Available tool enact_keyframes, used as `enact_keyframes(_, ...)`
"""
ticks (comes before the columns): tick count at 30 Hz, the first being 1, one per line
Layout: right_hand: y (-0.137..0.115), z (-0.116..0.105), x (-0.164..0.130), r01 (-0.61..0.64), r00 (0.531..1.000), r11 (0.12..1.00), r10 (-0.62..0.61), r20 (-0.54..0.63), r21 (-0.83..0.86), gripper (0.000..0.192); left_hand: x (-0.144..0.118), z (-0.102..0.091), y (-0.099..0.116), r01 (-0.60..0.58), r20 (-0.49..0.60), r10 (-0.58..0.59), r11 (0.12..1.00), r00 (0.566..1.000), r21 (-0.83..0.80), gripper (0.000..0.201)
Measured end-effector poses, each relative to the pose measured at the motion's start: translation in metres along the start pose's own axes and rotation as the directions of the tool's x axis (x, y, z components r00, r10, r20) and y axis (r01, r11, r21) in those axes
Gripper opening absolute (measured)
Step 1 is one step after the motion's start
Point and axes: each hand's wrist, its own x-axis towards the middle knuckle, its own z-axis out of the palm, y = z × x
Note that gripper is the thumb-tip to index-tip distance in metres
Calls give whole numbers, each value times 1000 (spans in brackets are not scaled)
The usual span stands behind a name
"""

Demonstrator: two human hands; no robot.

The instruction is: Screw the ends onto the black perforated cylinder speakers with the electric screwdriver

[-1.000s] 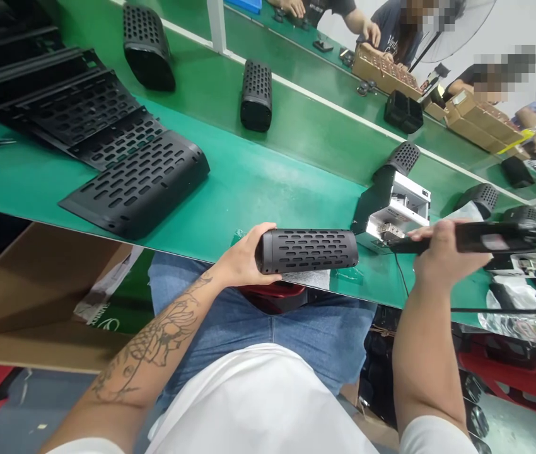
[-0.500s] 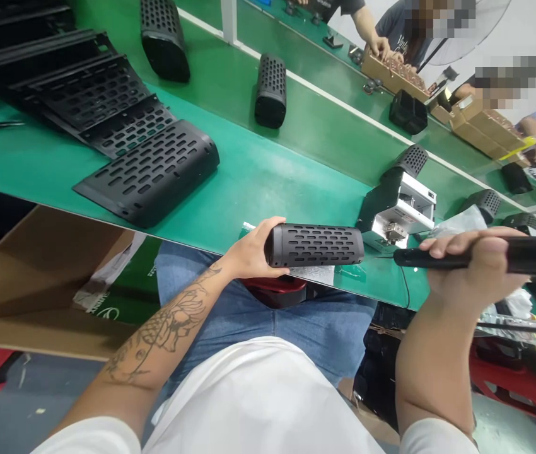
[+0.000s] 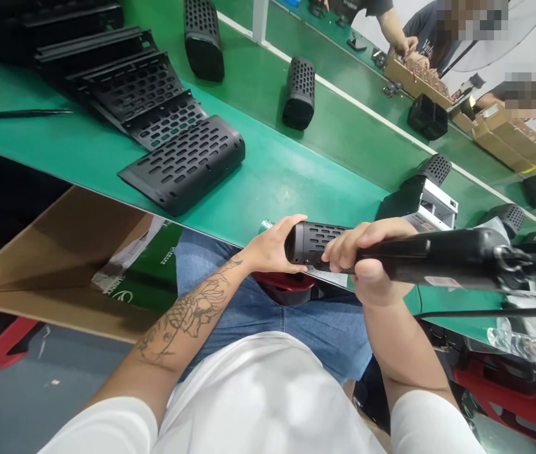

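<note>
My left hand (image 3: 275,247) is closed around the left end of a black housing with slotted holes (image 3: 318,236), held at the near edge of the green table. My right hand (image 3: 374,255) grips a black electric screwdriver (image 3: 431,255), which lies almost level with its rear end to the right. The screwdriver's front end is hidden behind my right fingers, which overlap the housing's right part. Whether the tip touches the housing I cannot tell. Behind the screwdriver stands a silver and black box-shaped machine (image 3: 441,205), partly covered.
Slotted black covers (image 3: 187,164) lie overlapping at the left, near a thin black tool (image 3: 22,114). Finished-looking black housings (image 3: 299,94) stand along the green ledge. A cardboard box (image 3: 60,252) is below the table's edge. Co-workers' hands (image 3: 407,47) work across the table.
My right hand has brought the screwdriver leftward from beside the machine to the housing. My left hand keeps its hold on the housing. The view has shifted slightly.
</note>
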Motion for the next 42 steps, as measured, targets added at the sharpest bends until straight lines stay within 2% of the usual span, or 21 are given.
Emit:
enact_keyframes(3,7,0,-1,-90,995,995,91,32,-42,43,0,3,-3,-17,-12,17,1000,1000,-18,125)
enact_keyframes(6,10,-4,-5,-119,990,992,122,75,-43,43,1,5,-6,-31,-20,30,999,999,-32,126)
enact_keyframes(12,10,-13,-16,-133,969,989,118,216,60,22,2,12,-7,-76,-25,75,994,997,-75,135)
enact_keyframes(17,12,-13,-19,-170,959,979,138,246,112,20,5,20,-17,-49,-1,49,996,999,-72,144)
enact_keyframes(22,16,-13,-22,-193,960,976,165,226,104,22,8,23,-22,-13,30,15,998,999,-53,153)
enact_keyframes(25,17,-11,-21,-200,956,976,176,233,84,21,11,20,-22,-5,34,5,1000,999,-19,150)
enact_keyframes(28,8,-14,-18,-161,963,981,133,237,105,16,6,22,-19,-10,-23,11,999,1000,37,142)
enact_keyframes(31,-12,-36,-11,-63,995,982,47,92,180,22,-23,47,-16,29,-193,1,988,981,150,135)
enact_keyframes(33,-24,-62,-5,28,996,994,-19,-85,106,25,-55,76,-16,97,-375,-5,969,927,227,139)
enact_keyframes(34,-27,-79,-2,47,979,999,-44,-200,11,25,-73,92,-17,88,-447,40,962,893,260,145)
enact_keyframes(35,-29,-97,0,55,941,993,-87,-326,-106,27,-90,106,-18,48,-493,107,955,864,292,148)
enact_keyframes(36,-28,-117,1,9,879,973,-118,-462,-231,30,-105,119,-18,-16,-508,187,946,841,323,147)
enact_keyframes(38,-21,-156,1,-88,748,892,-234,-621,-443,35,-123,138,-15,-168,-438,335,911,835,377,134)
enact_keyframes(39,-16,-175,0,-150,708,848,-266,-654,-508,37,-125,142,-11,-242,-371,396,886,840,395,121)
enact_keyframes(41,-4,-205,-3,-188,667,817,-301,-682,-545,44,-116,141,1,-392,-205,501,825,841,407,92)
enact_keyframes(42,2,-216,-6,-178,659,822,-309,-686,-541,47,-106,136,10,-473,-128,560,783,819,403,78)
